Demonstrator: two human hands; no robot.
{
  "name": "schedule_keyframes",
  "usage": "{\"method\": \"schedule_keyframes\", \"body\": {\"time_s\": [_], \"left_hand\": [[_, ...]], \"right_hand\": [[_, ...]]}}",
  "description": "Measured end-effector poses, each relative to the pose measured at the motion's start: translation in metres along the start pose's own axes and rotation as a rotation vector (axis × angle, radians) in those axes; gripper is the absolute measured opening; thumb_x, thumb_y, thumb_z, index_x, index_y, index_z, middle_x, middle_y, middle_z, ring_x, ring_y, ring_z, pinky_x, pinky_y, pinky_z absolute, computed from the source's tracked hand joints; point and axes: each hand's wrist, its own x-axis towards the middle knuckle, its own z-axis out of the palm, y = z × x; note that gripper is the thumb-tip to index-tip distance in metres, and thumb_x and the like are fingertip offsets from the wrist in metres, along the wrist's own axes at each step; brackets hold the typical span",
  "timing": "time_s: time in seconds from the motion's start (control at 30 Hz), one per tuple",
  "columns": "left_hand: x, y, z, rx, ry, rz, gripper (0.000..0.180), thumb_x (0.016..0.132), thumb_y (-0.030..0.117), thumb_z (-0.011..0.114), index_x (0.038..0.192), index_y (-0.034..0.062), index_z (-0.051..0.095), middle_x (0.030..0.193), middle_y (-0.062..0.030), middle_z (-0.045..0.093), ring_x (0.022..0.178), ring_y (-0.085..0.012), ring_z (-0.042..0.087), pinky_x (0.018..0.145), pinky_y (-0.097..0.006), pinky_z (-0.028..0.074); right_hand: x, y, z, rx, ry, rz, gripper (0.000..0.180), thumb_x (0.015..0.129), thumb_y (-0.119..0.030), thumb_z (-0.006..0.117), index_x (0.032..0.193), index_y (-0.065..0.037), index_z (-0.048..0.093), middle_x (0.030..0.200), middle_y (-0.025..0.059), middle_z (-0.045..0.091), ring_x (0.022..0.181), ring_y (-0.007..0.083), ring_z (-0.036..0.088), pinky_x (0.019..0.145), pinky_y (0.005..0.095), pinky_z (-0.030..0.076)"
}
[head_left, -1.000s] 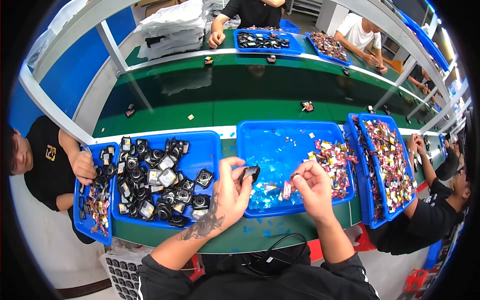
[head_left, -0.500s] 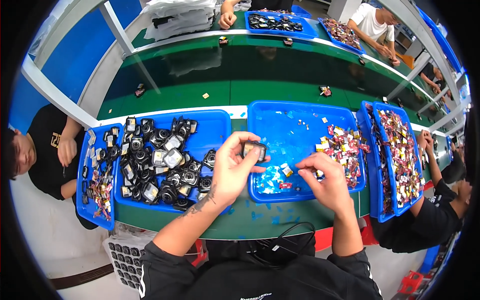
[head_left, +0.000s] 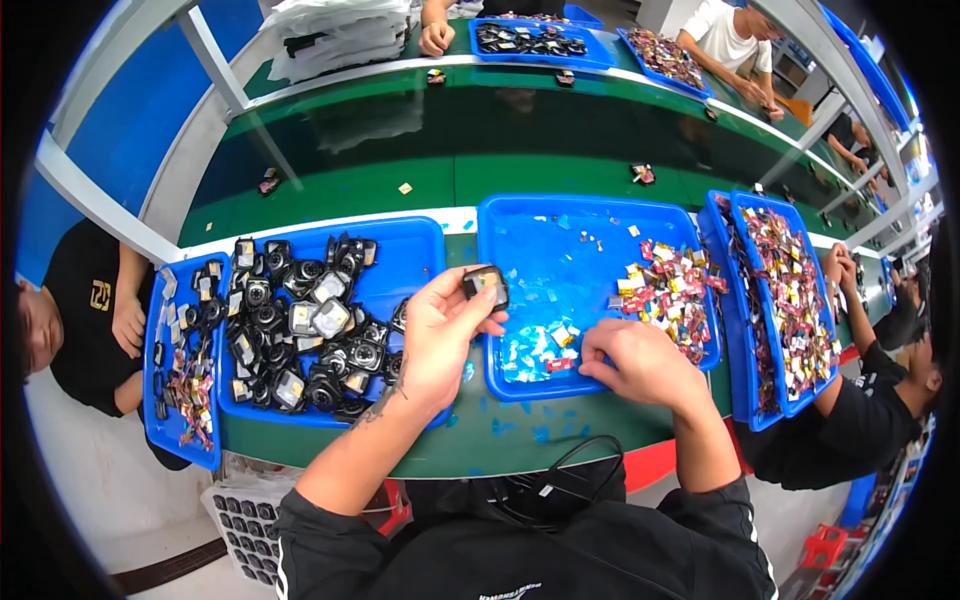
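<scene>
Between the thumb and fingers of my left hand (head_left: 440, 330) is a small square black watch-like case (head_left: 488, 287), its pale inner side facing up. It is held above the left edge of a blue tray (head_left: 600, 208). My right hand (head_left: 640, 365) is over the near part of that tray, fingers curled down and pressed together. Its fingertips are beside a small red part (head_left: 560, 364); whatever they pinch is hidden. Scraps of blue film (head_left: 530, 345) are scattered on the tray floor, and a heap of small red, white and yellow parts (head_left: 670, 285) fills its right side.
On the left, another blue tray (head_left: 425, 235) holds many black cases (head_left: 300, 320). Narrower trays of mixed parts (head_left: 185, 380) and red-yellow parts (head_left: 790, 300) flank them. Beyond runs a green conveyor belt (head_left: 520, 165) with a few loose pieces. Other people sit around the line.
My right hand has come down toward the tray floor, and its fingers have curled in. The left hand still holds the case, now tilted with its pale side more visible. The view has shifted slightly.
</scene>
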Motion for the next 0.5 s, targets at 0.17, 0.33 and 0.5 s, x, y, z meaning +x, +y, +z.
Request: {"method": "schedule_keyframes", "body": {"time_s": [0.17, 0.33, 0.5], "left_hand": [[-0.008, 0.001, 0.007, 0.033, -0.114, -0.049, 0.041, 0.097, 0.008, 0.054, 0.136, 0.0015, 0.045, 0.102, -0.0076, 0.062, 0.086, -0.014, 0.062, 0.07, -0.024, 0.053], [-0.02, 0.012, 0.019, 0.683, -0.279, 0.294, 0.035, 0.083, 0.009, 0.072, 0.118, 0.0103, 0.068, 0.107, -0.0053, 0.058, 0.096, -0.0118, 0.056, 0.069, -0.023, 0.047], [-0.021, -0.005, 0.016, 0.89, -0.299, 0.58, 0.032, 0.077, 0.014, 0.08, 0.108, 0.0124, 0.073, 0.101, -0.0126, 0.063, 0.081, -0.017, 0.057, 0.065, -0.026, 0.047]], "right_hand": [[0.0, -0.014, -0.003, 0.123, 0.344, 0.022, 0.011, 0.083, -0.007, 0.067, 0.085, -0.002, 0.057, 0.079, 0.0142, 0.062, 0.075, 0.0348, 0.062, 0.064, 0.0433, 0.048], [-0.003, -0.026, -0.005, 0.23, 0.4, 0.001, 0.011, 0.084, -0.003, 0.068, 0.09, 0.0, 0.059, 0.08, 0.0129, 0.064, 0.073, 0.0295, 0.065, 0.064, 0.0373, 0.051], [-0.002, -0.036, -0.002, 0.524, 0.237, 0.1, 0.009, 0.087, -0.004, 0.068, 0.091, 0.001, 0.064, 0.081, 0.0093, 0.066, 0.072, 0.0183, 0.065, 0.067, 0.0304, 0.053]]}}
